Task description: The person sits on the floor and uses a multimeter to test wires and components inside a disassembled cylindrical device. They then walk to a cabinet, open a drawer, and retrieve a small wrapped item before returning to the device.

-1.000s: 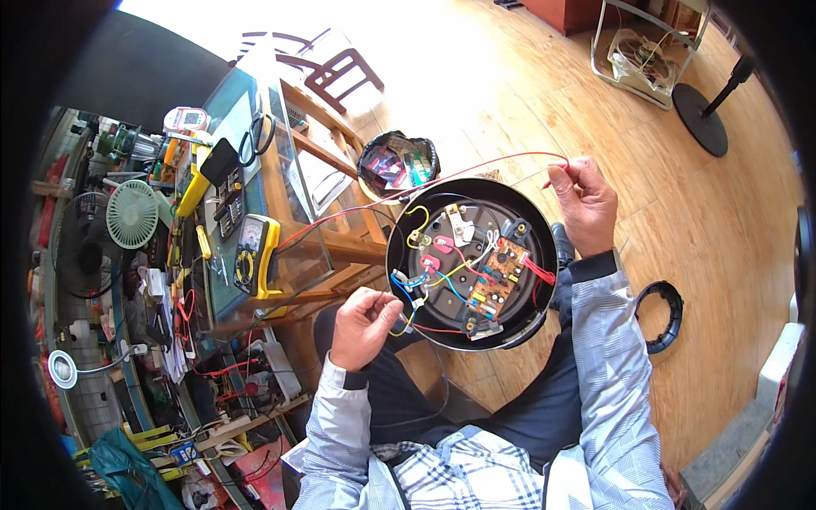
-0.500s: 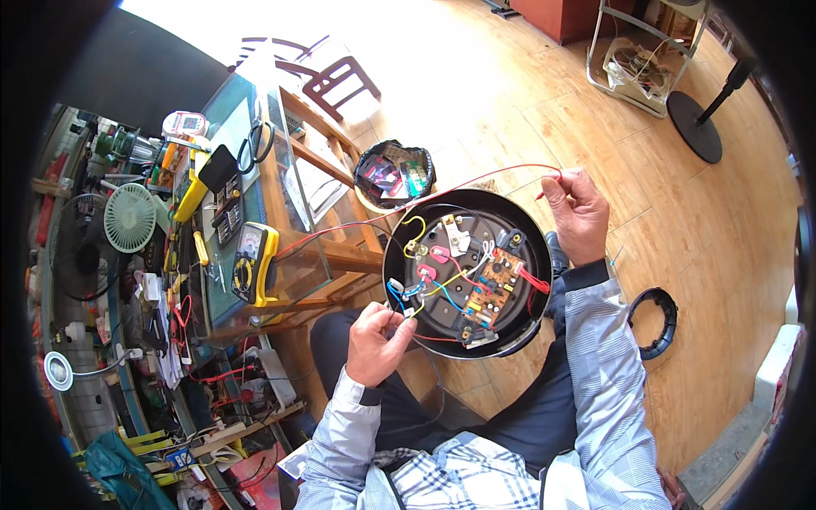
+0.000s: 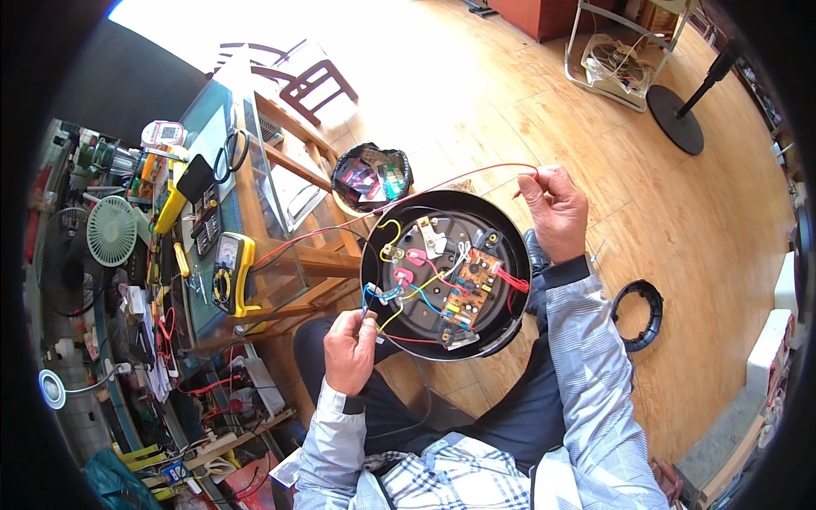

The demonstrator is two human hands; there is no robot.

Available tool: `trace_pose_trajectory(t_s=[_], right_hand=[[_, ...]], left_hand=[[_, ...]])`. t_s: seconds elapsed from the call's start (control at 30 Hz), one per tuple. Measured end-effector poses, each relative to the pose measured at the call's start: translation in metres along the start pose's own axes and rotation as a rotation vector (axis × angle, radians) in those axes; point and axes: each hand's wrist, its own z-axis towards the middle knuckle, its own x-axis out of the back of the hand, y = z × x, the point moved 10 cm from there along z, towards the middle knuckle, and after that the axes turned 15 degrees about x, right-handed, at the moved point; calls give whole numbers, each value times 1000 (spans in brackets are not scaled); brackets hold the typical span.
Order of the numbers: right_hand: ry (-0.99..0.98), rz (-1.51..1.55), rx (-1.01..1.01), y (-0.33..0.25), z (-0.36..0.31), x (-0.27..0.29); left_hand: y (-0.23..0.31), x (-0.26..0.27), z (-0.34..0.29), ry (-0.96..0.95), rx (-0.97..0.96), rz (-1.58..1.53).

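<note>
A round black appliance base (image 3: 520,246) sits at my lap, its inside exposed. In it are a brown circuit board (image 3: 476,285), red-sleeved terminals and coloured wires. At its left rim my left hand (image 3: 348,353) is closed in a pinch on a blue wire (image 3: 365,297); its fingertips partly hide what else they hold. Beyond the right rim, my right hand (image 3: 557,217) is raised, thumb and finger pinching a red test lead (image 3: 476,169) near its end. That lead arcs over the base from the direction of a yellow analog multimeter (image 3: 228,270) on the glass-topped table.
Left, the wood-framed glass table (image 3: 197,310) carries tools and a dark case (image 3: 204,204). A bin (image 3: 347,197) stands beyond the base. On the floor at right lies a black ring (image 3: 654,319); farther off is a stand with a round foot (image 3: 676,119).
My left hand has shifted slightly outward at the rim, with the blue wire drawn along. The right hand keeps its pinch on the red lead. The whole view has shifted a little.
</note>
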Motion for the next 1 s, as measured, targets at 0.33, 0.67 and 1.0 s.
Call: trace_pose_trajectory(t_s=[0.33, 0.67, 1.0], right_hand=[[3, -6, 7, -1, 1, 3], [20, 30, 7, -3, 2, 2], [3, 9, -12, 5, 0, 0]], left_hand=[[-5, 4, 0, 2, 40, -45], [7, 9, 0, 131, -45, -41], [45, -4, 3, 168, -247, 104]])
